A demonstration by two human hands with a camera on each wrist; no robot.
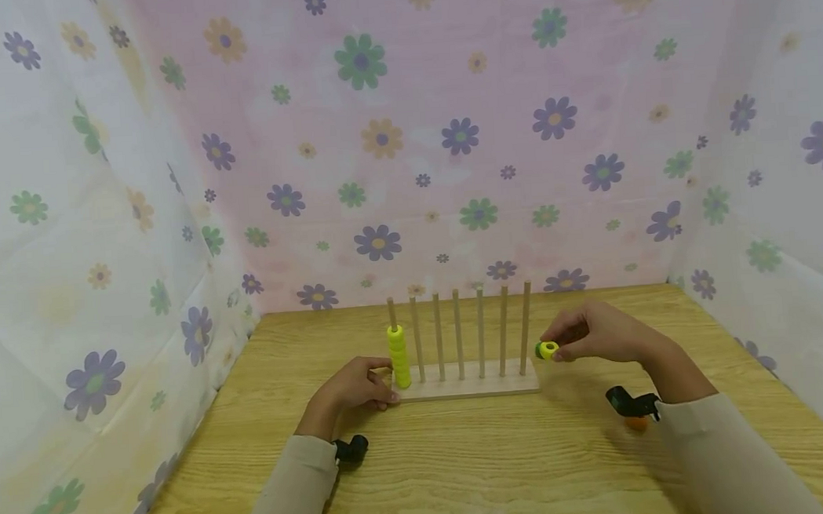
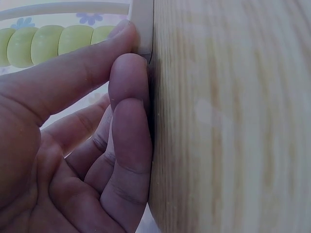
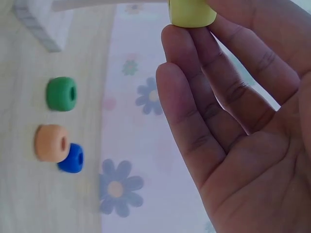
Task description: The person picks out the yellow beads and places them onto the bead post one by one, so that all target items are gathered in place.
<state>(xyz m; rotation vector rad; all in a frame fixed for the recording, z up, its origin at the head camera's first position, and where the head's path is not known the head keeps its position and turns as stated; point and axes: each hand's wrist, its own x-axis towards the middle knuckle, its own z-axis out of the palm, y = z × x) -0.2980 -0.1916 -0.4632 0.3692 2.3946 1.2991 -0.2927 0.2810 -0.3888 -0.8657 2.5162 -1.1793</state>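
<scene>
A wooden rack, with a flat base (image 1: 476, 390) and a row of several upright pegs (image 1: 458, 333), stands on the table. Yellow beads (image 1: 399, 360) are stacked on its leftmost peg, whose top sticks out above them. My left hand (image 1: 356, 385) grips the left end of the base, thumb on the board (image 2: 142, 29) and fingertips at its edge. Just right of the rightmost peg, my right hand (image 1: 600, 333) pinches a single yellow bead (image 1: 548, 350) between thumb and fingers. That yellow bead (image 3: 192, 13) shows only partly at the top of the right wrist view.
Loose green (image 3: 61, 94), orange (image 3: 51, 143) and blue (image 3: 72, 158) beads lie on the wood-grain table (image 1: 424, 461). The orange bead (image 1: 636, 423) is partly hidden behind the right wrist's black camera mount (image 1: 629, 402). Flowered cloth (image 1: 418, 131) encloses the back and sides.
</scene>
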